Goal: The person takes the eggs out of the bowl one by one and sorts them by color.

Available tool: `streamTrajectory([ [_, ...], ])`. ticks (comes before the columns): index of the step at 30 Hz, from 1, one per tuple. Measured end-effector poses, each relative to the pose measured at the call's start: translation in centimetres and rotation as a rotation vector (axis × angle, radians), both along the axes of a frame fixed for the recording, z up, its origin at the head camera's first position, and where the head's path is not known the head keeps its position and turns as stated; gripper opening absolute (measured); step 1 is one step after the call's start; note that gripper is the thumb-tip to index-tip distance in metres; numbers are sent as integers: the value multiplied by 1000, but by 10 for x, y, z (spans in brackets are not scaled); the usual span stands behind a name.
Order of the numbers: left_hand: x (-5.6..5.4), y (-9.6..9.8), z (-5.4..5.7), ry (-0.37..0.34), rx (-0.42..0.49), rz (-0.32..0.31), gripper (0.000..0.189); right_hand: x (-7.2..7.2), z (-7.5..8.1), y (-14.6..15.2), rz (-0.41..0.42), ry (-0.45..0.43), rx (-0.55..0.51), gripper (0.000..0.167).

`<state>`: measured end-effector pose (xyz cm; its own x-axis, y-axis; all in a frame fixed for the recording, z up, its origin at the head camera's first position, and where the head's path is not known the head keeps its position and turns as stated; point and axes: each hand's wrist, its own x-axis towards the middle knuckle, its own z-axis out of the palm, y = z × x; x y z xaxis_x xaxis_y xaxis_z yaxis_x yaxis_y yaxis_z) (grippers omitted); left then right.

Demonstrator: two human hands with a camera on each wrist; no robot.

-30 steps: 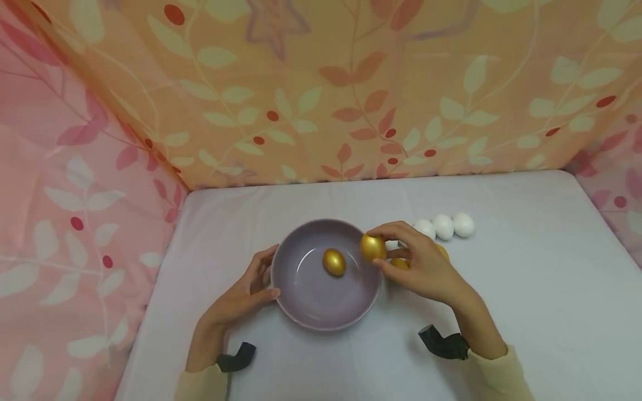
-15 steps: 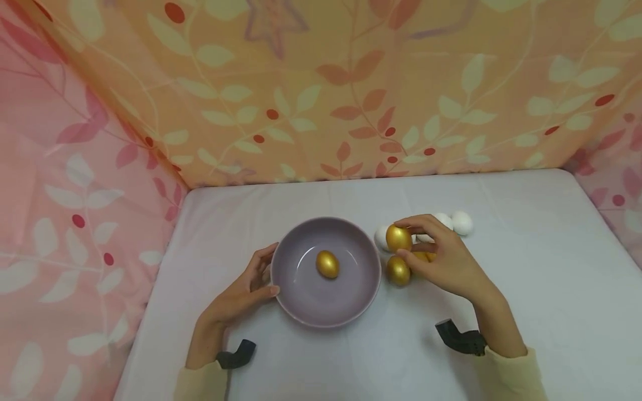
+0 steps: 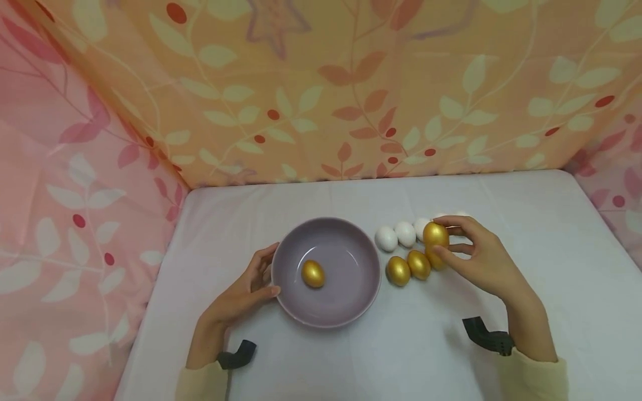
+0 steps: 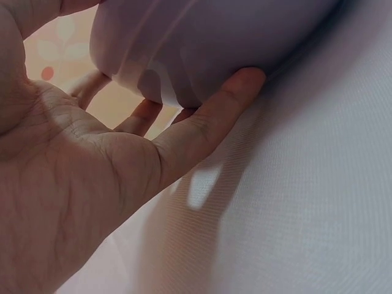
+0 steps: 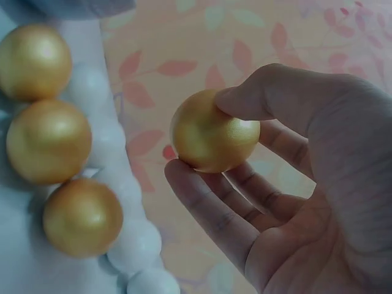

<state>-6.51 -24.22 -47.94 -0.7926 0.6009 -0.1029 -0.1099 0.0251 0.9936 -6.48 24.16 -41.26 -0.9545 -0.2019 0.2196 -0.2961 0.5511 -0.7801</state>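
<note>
A golden egg (image 3: 436,234) is pinched between the thumb and fingers of my right hand (image 3: 484,262), raised over the right end of a row of golden eggs (image 3: 418,265). In the right wrist view that held egg (image 5: 211,138) stands apart from the row. My left hand (image 3: 238,298) holds the left side of a purple bowl (image 3: 326,314), thumb at the rim. From the left wrist view, its fingers (image 4: 208,122) curve along the bowl's outer wall (image 4: 208,43). One golden egg (image 3: 313,274) lies inside the bowl, left of its middle.
Behind the golden row runs a line of white eggs (image 3: 405,234), partly hidden by my right hand. A white cloth (image 3: 351,367) covers the table. Patterned fabric (image 3: 301,111) hangs along the back and sides.
My right hand has moved right with its golden egg, from the bowl's rim to above the row's right end. The egg in the bowl has rolled left. My left hand stays put.
</note>
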Motion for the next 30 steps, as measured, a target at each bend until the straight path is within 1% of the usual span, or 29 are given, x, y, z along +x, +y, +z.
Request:
streamTrajectory([
  [6, 1, -1, 2, 8, -6, -1, 85, -3, -9, 13, -22, -11, 19, 55],
  [13, 1, 0, 4, 5, 6, -11, 84, -1, -11, 26, -63, -28, 43, 54],
  [18, 1, -1, 4, -4, 9, -11, 84, -2, -16, 30, -72, -35, 61, 56],
  [21, 1, -2, 4, -6, 3, -7, 84, -2, -18, 33, -80, -63, 95, 55],
  [25, 0, -1, 2, -10, -20, -2, 84, 0, -19, 40, -96, -127, 162, 52],
  [27, -1, 1, 1, -14, -30, -4, 84, 2, -21, 43, -101, -151, 178, 52],
  [30, 0, 0, 2, -15, -31, 7, 84, -2, -22, 43, -96, -173, 181, 51],
])
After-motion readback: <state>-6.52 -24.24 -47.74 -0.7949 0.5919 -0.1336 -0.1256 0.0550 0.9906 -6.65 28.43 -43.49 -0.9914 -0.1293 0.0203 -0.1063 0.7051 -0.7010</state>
